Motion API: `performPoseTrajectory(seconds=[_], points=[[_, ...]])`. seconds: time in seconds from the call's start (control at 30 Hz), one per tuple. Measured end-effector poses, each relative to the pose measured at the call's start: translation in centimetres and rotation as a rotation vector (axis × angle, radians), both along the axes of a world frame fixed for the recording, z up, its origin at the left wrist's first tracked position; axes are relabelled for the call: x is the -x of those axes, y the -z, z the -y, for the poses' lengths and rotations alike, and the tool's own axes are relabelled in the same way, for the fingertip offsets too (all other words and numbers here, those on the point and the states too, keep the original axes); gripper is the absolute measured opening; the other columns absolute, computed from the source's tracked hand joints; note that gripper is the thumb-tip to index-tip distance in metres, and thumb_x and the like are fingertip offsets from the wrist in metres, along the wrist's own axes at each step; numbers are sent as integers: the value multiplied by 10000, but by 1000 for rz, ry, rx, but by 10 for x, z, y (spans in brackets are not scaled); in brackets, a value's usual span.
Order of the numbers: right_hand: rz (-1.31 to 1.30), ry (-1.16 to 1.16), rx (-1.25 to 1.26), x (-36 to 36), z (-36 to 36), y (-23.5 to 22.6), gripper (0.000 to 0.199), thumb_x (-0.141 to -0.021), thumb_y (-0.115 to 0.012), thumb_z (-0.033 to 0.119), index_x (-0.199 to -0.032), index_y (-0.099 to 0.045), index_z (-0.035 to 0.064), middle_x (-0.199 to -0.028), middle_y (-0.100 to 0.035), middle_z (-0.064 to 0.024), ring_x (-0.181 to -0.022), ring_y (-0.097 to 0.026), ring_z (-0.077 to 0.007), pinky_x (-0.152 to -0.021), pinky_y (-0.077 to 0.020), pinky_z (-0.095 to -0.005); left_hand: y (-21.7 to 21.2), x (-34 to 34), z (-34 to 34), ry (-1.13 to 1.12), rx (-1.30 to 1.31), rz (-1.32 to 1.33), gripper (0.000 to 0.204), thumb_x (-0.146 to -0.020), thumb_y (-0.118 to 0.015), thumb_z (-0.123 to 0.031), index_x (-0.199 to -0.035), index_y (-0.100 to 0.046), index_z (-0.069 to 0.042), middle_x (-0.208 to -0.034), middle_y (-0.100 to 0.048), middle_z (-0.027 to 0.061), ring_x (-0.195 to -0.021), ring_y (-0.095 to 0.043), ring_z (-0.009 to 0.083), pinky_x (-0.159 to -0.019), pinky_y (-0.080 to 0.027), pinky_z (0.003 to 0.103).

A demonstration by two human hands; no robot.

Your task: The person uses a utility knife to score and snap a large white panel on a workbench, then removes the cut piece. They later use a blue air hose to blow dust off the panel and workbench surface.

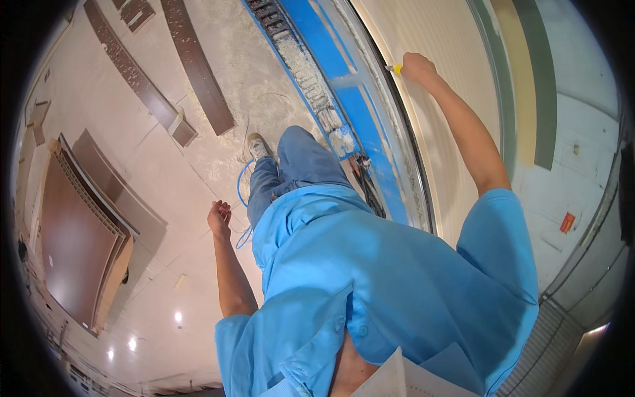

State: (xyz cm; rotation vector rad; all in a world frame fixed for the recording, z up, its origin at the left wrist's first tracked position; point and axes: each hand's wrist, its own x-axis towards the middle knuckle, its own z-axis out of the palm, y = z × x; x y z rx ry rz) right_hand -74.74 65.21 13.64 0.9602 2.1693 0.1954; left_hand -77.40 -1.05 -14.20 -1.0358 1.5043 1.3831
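Note:
My right hand (418, 67) is closed around a small yellow-handled tool (395, 68), which looks like a utility knife. Its tip meets the dark edge strip (382, 59) running along a cream, finely ribbed panel (436, 36). The arm stretches out to the right across this panel. My left hand (219, 217) hangs low beside my leg, well away from the panel. Its fingers are loosely curled and apart, with nothing visible in them.
Beside the panel runs a blue metal frame (367, 112) with a dusty cable track (297, 59). A blue hose (243, 178) lies by my legs. Brown boards (198, 73) lie on the dusty floor. Brown panels (83, 245) stand stacked at left. An orange-red label (567, 222) is at right.

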Motion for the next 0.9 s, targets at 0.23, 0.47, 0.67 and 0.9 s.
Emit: performPoseTrajectory(seconds=[0.23,0.47,0.67,0.9], points=[[-104,-84,17,89,-42,5,310,-869,-625,239,-975,-686,-46,-1026,-692,-237,-945,-677,-387,-782,-531,-484,1,-16,-3,-139,-30,-26,531,-1003,-489,-437,-1311,-511,-6,-1116,-628,96,-1045,-602,208,-941,-449,370],[-509,199,360,183,-85,3,430,-905,-608,370,-1073,-617,-26,-856,-669,-186,-708,-676,-261,-595,-547,-413,6,-6,-52,-310,-37,-29,541,-1003,-486,-439,-1322,-503,-4,-1099,-626,91,-1029,-608,218,-933,-461,380],[-566,-30,279,234,-101,21,337,-920,-587,297,-1189,-560,96,-838,-665,-145,-564,-626,-238,-547,-525,-380,-11,25,-114,-319,-69,-33,486,-994,-508,-420,-1264,-547,-17,-1018,-642,64,-941,-623,174,-826,-486,314],[-379,-329,49,290,-124,39,393,-867,-525,148,-1255,-585,175,-1078,-685,-163,-987,-659,-345,-828,-523,-484,-31,82,-161,-317,-142,-164,483,-993,-509,-413,-1257,-548,-10,-1075,-634,104,-965,-627,192,-874,-490,336]])
